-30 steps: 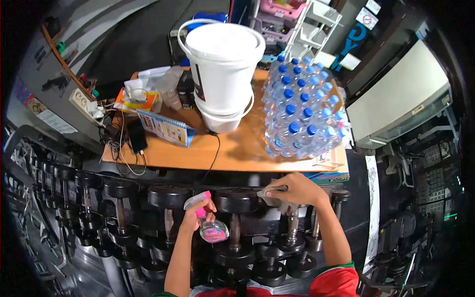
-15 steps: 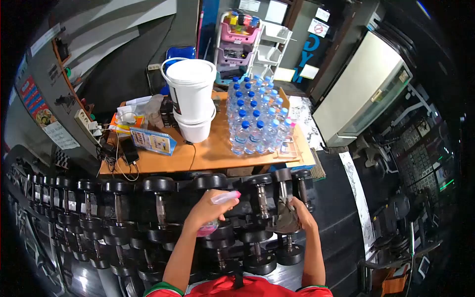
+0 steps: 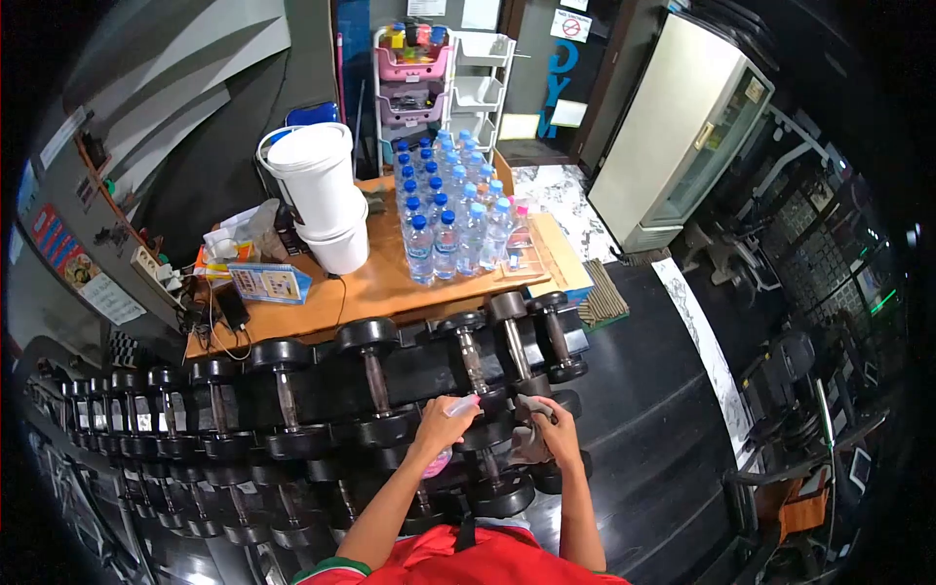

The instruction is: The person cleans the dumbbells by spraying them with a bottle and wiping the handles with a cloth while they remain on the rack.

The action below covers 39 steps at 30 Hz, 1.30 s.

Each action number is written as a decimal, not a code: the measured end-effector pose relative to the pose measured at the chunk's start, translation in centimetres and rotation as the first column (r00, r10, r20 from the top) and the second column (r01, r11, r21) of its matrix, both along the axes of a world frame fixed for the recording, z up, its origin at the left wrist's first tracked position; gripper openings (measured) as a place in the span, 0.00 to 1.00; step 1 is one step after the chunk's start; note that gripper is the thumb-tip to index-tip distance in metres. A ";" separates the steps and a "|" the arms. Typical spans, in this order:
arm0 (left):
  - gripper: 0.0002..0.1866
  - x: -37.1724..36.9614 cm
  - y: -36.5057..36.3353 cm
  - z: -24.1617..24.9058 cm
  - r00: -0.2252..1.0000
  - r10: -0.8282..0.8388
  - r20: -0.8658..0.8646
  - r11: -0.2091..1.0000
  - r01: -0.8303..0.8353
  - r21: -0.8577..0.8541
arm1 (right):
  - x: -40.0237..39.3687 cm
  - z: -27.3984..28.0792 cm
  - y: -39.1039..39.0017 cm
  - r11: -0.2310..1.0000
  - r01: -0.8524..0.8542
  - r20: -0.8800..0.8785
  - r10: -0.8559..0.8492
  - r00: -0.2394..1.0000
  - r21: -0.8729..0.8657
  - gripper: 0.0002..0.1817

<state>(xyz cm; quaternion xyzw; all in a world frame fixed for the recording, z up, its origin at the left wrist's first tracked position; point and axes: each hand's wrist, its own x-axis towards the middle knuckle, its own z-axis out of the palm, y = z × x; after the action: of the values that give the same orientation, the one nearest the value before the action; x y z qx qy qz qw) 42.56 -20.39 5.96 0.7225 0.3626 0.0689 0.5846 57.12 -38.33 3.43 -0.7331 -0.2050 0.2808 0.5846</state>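
Note:
My left hand [image 3: 441, 427] is wrapped round a spray bottle [image 3: 438, 463] with a pale, pink-tipped nozzle and pink liquid low in its body. The nozzle points to the right. Close by on the right, my right hand [image 3: 560, 434] grips a crumpled grey-brown cloth [image 3: 527, 448], which hangs over the lower dumbbells. Just beyond the cloth lies a dumbbell [image 3: 515, 341] with a metal handle on the upper rack row. Another dumbbell [image 3: 472, 359] rests left of it, and a smaller one [image 3: 557, 337] is at the right end.
Two rows of black dumbbells [image 3: 287, 398] run leftward. Behind them, a wooden table [image 3: 390, 292] bears stacked white buckets [image 3: 314, 180], several water bottles [image 3: 446, 244] and a desk calendar [image 3: 268, 283]. A fridge [image 3: 663, 127] stands back right, with gym machines [image 3: 780, 390] along the right.
My hands have come closer together, the cloth moving off the dumbbell handle toward me. The camera view has shifted, so the table and bottles appear further left. Both hands keep their holds.

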 end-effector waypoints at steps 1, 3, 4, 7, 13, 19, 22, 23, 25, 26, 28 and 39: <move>0.20 0.2 -0.3 -0.2 1.000 0.006 0.027 1.000 -0.006 0.021 | -0.2 -0.6 -0.3 1.000 0.007 0.055 -0.007 0.998 -0.002 0.15; 0.20 0.6 -0.8 -0.4 1.000 0.003 0.012 0.999 -0.003 0.036 | -0.4 -1.3 -0.6 0.999 0.016 0.061 -0.014 0.998 -0.043 0.16; 0.20 0.6 -0.9 -0.4 1.000 0.007 -0.002 0.999 -0.007 0.050 | -0.5 -1.5 -0.7 0.997 0.017 0.047 -0.013 0.999 -0.073 0.17; 0.18 0.7 -0.8 -1.6 1.000 0.021 -0.017 1.000 -0.021 0.010 | -0.5 -2.8 0.3 0.998 0.058 0.281 -0.058 0.958 0.009 0.17; 0.14 -0.1 -0.1 -4.4 0.996 0.066 0.061 0.998 -0.064 -0.024 | -1.8 -1.4 4.4 0.998 -0.008 0.545 0.041 0.837 -0.063 0.22; 0.20 -1.0 1.3 -5.9 0.991 0.082 0.107 0.970 -0.054 -0.235 | -3.6 -1.7 5.0 0.977 -0.016 0.628 0.151 0.763 -0.215 0.25; 0.18 -1.5 1.8 -6.2 0.990 0.071 0.126 0.959 -0.033 -0.280 | -2.9 -2.7 4.4 0.970 0.111 0.644 0.055 0.763 -0.215 0.26; 0.19 -1.6 2.0 -6.2 0.987 0.070 0.143 0.942 -0.018 -0.334 | -2.6 -3.2 4.3 0.963 0.136 0.637 0.043 0.770 -0.231 0.25; 0.20 -1.6 2.3 -5.9 0.985 0.062 0.160 0.922 0.005 -0.388 | -2.2 -3.4 4.3 0.954 0.169 0.629 0.026 0.777 -0.249 0.24; 0.19 -1.6 2.4 -5.8 0.983 0.060 0.173 0.910 0.018 -0.414 | -2.1 -3.6 4.4 0.952 0.170 0.617 0.024 0.787 -0.255 0.24; 0.18 -1.6 2.7 -5.6 0.981 0.056 0.186 0.898 0.033 -0.440 | -2.1 -3.4 4.5 0.950 0.174 0.603 0.019 0.797 -0.260 0.23; 0.11 -1.8 3.2 -6.3 0.962 0.134 0.237 0.802 0.036 -0.597 | -3.4 -3.9 5.0 0.973 0.177 0.556 -0.068 0.829 -0.146 0.21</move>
<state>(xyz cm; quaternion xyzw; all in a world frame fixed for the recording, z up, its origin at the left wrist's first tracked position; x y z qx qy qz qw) 40.81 -17.18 -0.33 0.4766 0.3023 0.0637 0.8231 53.76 -33.36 -0.46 -0.8470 -0.2878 0.0398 0.4452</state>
